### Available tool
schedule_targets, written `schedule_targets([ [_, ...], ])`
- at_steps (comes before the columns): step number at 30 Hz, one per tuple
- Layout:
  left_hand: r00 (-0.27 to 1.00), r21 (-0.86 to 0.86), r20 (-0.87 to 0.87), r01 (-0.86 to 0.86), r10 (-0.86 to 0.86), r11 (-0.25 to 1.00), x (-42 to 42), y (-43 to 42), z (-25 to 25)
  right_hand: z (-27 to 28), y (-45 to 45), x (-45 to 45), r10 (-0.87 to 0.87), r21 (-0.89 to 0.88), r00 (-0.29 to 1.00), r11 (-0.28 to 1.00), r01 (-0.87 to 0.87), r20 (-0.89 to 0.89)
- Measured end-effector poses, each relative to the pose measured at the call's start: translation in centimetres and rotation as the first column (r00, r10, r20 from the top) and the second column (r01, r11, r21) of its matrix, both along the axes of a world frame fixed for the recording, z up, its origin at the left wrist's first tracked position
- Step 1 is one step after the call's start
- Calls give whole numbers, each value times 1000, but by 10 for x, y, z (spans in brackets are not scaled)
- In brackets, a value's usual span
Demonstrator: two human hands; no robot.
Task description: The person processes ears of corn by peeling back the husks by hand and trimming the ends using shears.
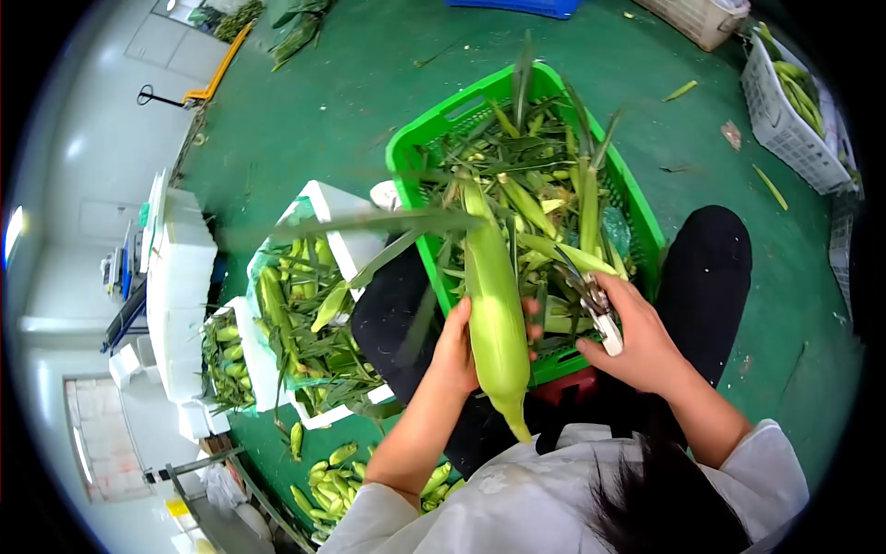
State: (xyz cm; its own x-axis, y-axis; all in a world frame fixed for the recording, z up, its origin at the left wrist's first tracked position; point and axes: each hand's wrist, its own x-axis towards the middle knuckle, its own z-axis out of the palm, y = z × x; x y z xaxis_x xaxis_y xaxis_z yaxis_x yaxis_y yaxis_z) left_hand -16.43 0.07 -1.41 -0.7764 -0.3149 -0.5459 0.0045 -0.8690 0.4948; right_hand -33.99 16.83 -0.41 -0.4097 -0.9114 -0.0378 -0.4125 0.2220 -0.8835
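A large green corn cob in its husk (498,323) is in my left hand (454,349), whose fingers wrap round it from behind. Long leaves stretch out from the cob's upper end. My right hand (637,337) is closed on a pair of pruning shears (600,314) with pale handles, to the right of the cob. Beyond both hands, a bright green plastic crate (406,152) stands between my knees, filled with husks, leaves and stalks (531,198).
White foam boxes (349,235) of unhusked corn (277,305) stand at the left. Loose cobs (337,485) lie on the green floor below them. White baskets (784,125) are at the upper right, and a blue crate (517,7) is at the top.
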Motion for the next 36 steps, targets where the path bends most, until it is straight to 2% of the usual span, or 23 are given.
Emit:
schedule_targets([
  [2,992,-28,-101,75,-78,997,14,7,-26,-7,-4,-8,-15,30,985,999,21,-171],
  [3,984,-120,-96,140,-151,983,18,7,-27,-9,-9,-12,-5,38,971,999,15,-238],
  [8,977,-210,76,213,-201,954,36,7,-8,-5,-38,-17,34,-83,902,994,-77,-431],
  [11,964,-535,240,231,-115,813,42,13,-5,-10,-49,-16,118,-21,857,989,-149,-501],
  [12,957,-615,285,232,-62,754,41,15,-2,-18,-51,-12,102,-63,906,988,-140,-412],
  [13,950,-448,288,246,-121,860,44,7,-13,-23,-50,-9,110,-121,962,982,-144,-248],
  [14,954,-342,267,225,-135,913,45,4,-13,-22,-48,-8,113,9,959,993,-120,260],
  [15,959,-233,242,204,-146,951,44,1,-14,-18,-47,-9,23,130,719,979,-156,694],
  [16,967,-210,175,221,-186,952,48,-3,-22,-21,-44,-7,-55,107,571,993,-57,819],
  [17,981,-147,120,168,-151,975,48,-3,-23,-17,-40,-8,-184,196,417,981,15,890],
  [19,997,-9,21,70,-69,998,39,-1,-12,-21,-22,-16,-106,180,403,972,-151,909],
  [20,996,12,41,77,-77,997,42,-4,-15,-31,-14,-12,-50,174,473,960,-221,879],
  [23,977,-126,66,209,-202,970,58,-10,-33,-36,-5,-7,152,159,655,907,-390,740],
  [27,894,-342,303,424,-329,839,43,-6,-14,-43,-15,-5,203,47,736,952,-303,646],
  [28,881,-331,299,455,-366,827,44,-8,-16,-41,-22,-6,221,19,843,964,-263,491],
  [30,851,-305,291,515,-436,801,51,-14,-21,-36,-28,-20,309,50,872,934,-353,380],
  [31,867,-229,226,490,-444,841,54,-17,-19,-39,-30,-23,359,59,875,916,-398,325],
  [33,891,-55,96,449,-443,892,59,-23,-14,-34,-29,-23,338,-45,832,933,-356,440],
  [34,891,-100,27,454,-453,886,64,-23,-17,-26,-27,-22,236,53,738,937,-345,632],
  [35,909,-69,19,416,-416,907,66,-20,-19,-20,-26,-23,106,149,613,925,-350,783],
  [36,926,-45,9,377,-377,925,65,-18,-20,-24,-22,-15,66,20,391,977,-212,918],
])
